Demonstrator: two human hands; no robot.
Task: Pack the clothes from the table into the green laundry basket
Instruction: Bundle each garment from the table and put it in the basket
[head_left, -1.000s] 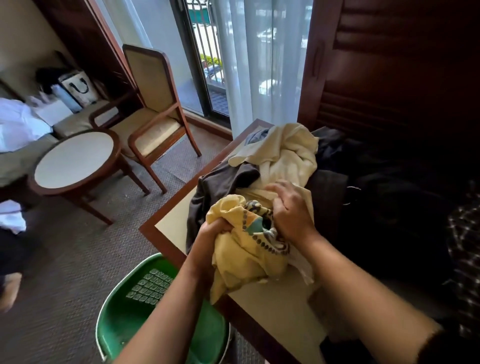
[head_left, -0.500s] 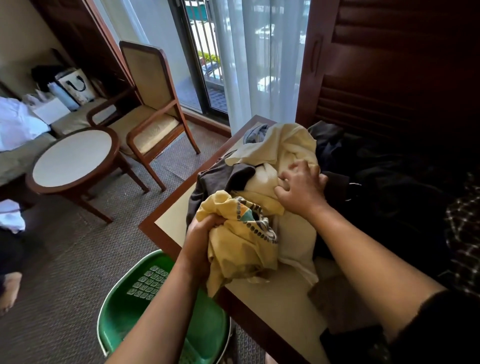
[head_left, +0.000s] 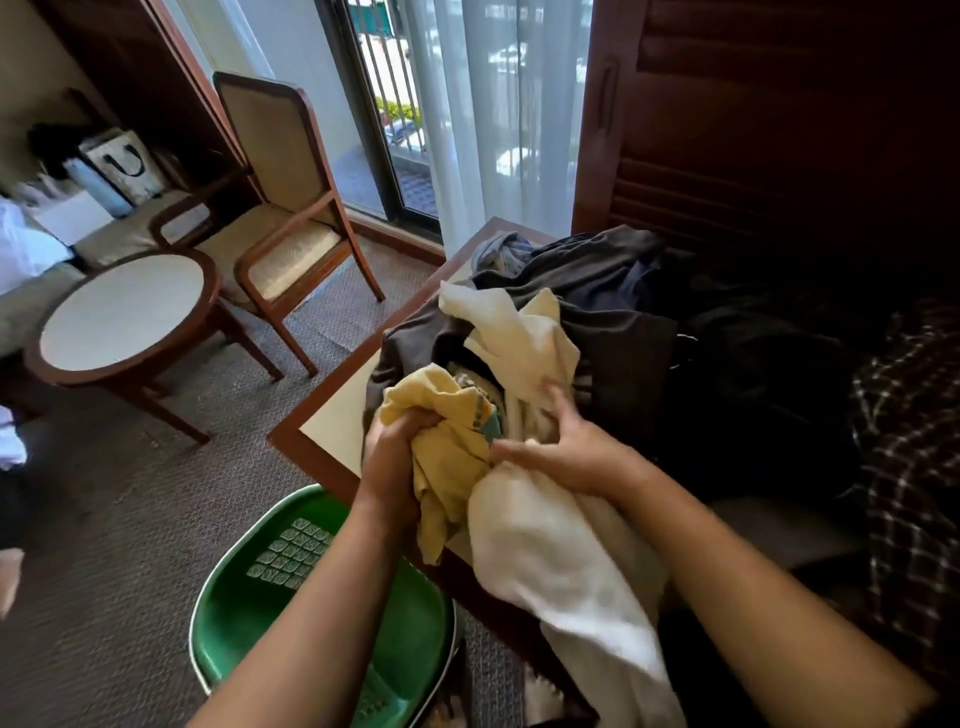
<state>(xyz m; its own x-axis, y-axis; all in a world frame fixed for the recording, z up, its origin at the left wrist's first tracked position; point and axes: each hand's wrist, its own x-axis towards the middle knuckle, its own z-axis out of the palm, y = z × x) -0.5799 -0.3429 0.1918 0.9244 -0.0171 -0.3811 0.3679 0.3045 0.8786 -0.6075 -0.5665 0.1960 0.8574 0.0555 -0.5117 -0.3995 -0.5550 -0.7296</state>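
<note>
My left hand (head_left: 392, 457) is closed around a bunched yellow garment (head_left: 449, 467) at the table's near corner. My right hand (head_left: 558, 449) grips a cream garment (head_left: 550, 545) beside it; that cloth hangs down over the table's front edge. Behind them a pile of dark grey and black clothes (head_left: 623, 322) covers the table (head_left: 332, 426). The green laundry basket (head_left: 249, 613) stands on the carpet below and left of the table corner, under my left forearm, with nothing visible inside it.
A wooden armchair (head_left: 280, 218) and a round side table (head_left: 124, 312) stand to the left on the carpet. A dark louvred wooden panel (head_left: 753, 130) rises behind the table. A plaid cloth (head_left: 909, 415) lies at the far right.
My right hand took hold of the cream garment and pulled it off the pile toward me, next to the yellow garment. My left hand stays closed on the yellow garment.
</note>
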